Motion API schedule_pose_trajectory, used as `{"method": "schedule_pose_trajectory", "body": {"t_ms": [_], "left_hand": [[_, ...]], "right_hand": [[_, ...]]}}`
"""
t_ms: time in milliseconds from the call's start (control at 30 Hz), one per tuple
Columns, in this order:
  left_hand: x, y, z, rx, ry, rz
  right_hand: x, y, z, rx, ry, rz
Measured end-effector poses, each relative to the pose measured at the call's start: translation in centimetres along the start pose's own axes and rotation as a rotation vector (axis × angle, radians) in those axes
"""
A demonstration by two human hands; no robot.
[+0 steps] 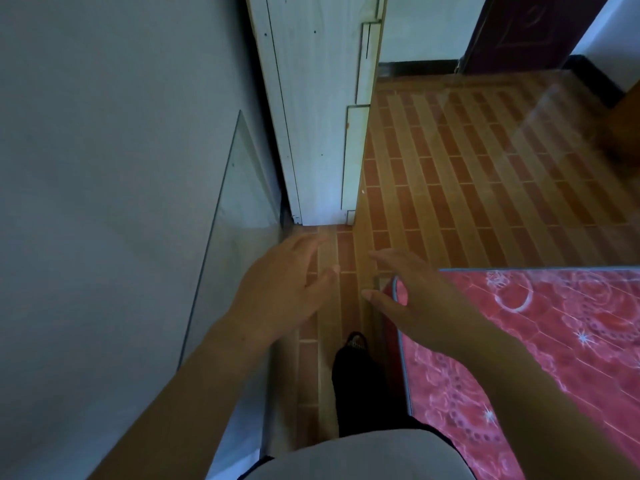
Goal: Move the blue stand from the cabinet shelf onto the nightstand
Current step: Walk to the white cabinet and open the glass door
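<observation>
My left hand (280,289) hangs open over the floor, fingers spread, holding nothing. My right hand (412,289) is open too, palm down, above the corner of a red patterned surface (540,358). No blue stand, cabinet shelf or nightstand shows in the head view. Both forearms reach forward from the bottom of the frame.
A grey wall (104,168) fills the left, with a glass pane (239,188) leaning against it. A white wooden panel (311,109) stands ahead. The floor (467,168) has orange and red brick-pattern tiles. My foot in a dark shoe (356,368) is below. A dark door (526,29) is far right.
</observation>
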State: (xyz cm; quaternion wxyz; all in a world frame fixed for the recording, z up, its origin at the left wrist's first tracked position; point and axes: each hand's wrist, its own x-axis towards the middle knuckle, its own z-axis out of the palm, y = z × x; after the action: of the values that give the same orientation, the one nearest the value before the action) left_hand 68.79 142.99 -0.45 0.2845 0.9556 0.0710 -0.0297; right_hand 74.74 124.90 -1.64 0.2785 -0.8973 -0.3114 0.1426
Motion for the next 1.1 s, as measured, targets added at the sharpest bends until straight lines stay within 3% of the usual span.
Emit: {"method": "schedule_pose_trajectory", "body": {"t_ms": [300, 467, 667, 833, 1100], "left_hand": [[19.0, -0.4, -2.9, 0.042, 0.011, -0.016], [25.7, -0.8, -3.3, 0.064, -0.041, 0.001], [35.1, -1.8, -3.9, 0.059, -0.089, 0.039], [44.3, -1.1, -5.0, 0.062, -0.143, 0.163], [57.0, 1.6, -5.9, 0.1, -0.225, 0.384]], "right_hand": [[16.3, 6.4, -6.8, 0.001, -0.12, 0.081], [21.9, 8.3, -8.7, 0.016, -0.014, 0.043], [29.0, 11.4, -10.5, 0.057, 0.008, 0.133], [35.2, 13.1, -13.8, 0.057, 0.043, 0.237], [41.6, 16.8, -18.7, 0.007, 0.277, 0.349]]}}
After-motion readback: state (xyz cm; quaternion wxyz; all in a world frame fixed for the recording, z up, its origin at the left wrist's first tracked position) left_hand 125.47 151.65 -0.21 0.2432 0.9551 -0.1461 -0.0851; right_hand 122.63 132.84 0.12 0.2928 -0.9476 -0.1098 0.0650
